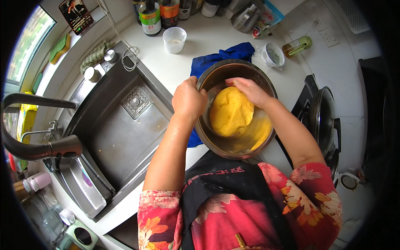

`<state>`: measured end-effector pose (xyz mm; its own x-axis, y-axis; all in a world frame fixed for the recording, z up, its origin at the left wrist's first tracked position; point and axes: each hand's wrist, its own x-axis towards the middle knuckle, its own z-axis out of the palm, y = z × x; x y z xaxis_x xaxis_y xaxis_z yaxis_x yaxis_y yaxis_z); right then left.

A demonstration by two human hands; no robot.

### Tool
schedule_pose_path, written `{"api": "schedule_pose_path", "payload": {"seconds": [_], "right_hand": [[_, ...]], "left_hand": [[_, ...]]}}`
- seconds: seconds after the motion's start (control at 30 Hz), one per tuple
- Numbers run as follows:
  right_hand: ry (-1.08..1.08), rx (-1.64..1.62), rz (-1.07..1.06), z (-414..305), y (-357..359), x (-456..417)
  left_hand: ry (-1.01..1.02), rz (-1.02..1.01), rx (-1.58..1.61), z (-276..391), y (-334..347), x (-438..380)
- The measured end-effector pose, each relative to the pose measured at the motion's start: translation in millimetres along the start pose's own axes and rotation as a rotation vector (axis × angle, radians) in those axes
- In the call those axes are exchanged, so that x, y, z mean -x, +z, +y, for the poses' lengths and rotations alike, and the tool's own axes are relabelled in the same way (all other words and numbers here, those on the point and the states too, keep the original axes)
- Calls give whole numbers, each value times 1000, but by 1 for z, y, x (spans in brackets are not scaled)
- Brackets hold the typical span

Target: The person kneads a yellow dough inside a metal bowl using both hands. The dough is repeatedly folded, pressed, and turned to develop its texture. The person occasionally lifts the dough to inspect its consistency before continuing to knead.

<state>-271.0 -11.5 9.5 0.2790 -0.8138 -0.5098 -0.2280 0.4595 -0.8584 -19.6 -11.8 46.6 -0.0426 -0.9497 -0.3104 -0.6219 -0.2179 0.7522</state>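
A lump of yellow dough (230,113) lies in a deep metal bowl (207,142), which rests partly on a blue cloth (204,64) on the counter. My left hand (189,99) grips the bowl's left rim, its fingers closed over the edge. My right hand (250,91) reaches inside the bowl and touches the upper right of the dough; its fingertips are partly hidden behind the dough's top. The shiny inner wall shows a yellow patch at the lower right.
Left of the bowl is a metal sink (125,134) with a curved faucet (62,148). Beyond stand a plastic cup (174,42) and sauce bottles (150,20). A small white bowl (272,56) and an oil bottle (293,48) are at the back right, a lidded pan (323,118) at right.
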Motion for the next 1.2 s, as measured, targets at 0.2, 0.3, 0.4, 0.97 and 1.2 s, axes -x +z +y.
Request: {"api": "schedule_pose_path", "payload": {"seconds": [0.2,0.3,0.4,0.97,1.2], "right_hand": [[-288,609,61,-9,3,23],[-275,694,46,-19,10,36],[-269,741,37,-19,9,41],[-555,700,496,-23,42,31],[-636,259,144,-122,132,33]], "left_hand": [[-2,6,-20,1,-2,1],[1,4,-14,-1,0,1],[3,-5,-13,0,-1,1],[23,48,26,-5,1,0],[52,0,109,-9,1,1]]}}
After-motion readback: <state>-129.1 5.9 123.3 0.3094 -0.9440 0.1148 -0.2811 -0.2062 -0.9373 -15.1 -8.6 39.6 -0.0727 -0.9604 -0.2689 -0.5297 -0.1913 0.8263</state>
